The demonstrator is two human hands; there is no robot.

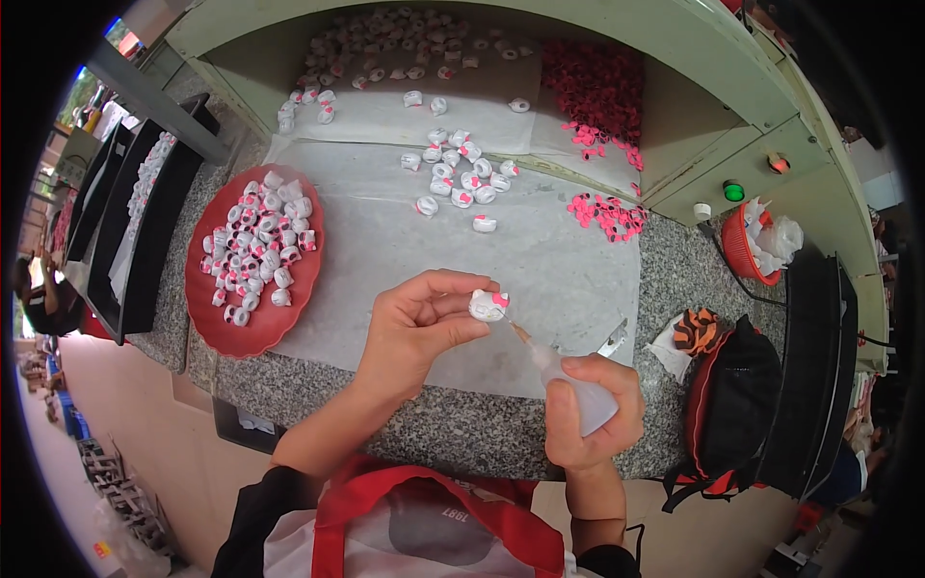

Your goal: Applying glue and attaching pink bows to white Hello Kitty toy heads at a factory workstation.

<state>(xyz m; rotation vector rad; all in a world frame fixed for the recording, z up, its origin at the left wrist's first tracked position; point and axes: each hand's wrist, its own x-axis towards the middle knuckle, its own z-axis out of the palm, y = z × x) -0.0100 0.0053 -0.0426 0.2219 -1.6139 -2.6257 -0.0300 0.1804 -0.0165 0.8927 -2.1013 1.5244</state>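
Note:
Between the thumb and fingers of my left hand (416, 323) is a small white figurine head (489, 305) with a pink bow piece on it. My right hand (602, 405) is wrapped round a translucent squeeze bottle (583, 390), tilted so that its thin needle tip reaches the head or very close to it. Both hands are above the pale sheet (385, 250) on the worktop. Beyond them lie several loose white heads (462, 173), some with pink on them. A small heap of pink bow pieces (607, 217) sits to the right.
At left, a red scalloped plate (226, 332) is piled with white-and-pink pieces, beside black trays (116, 289). More white pieces and a pink heap (593, 91) fill the green cabinet (674, 125). On the right are a red basket (740, 246), a black bag (747, 395) and a metal blade (614, 339).

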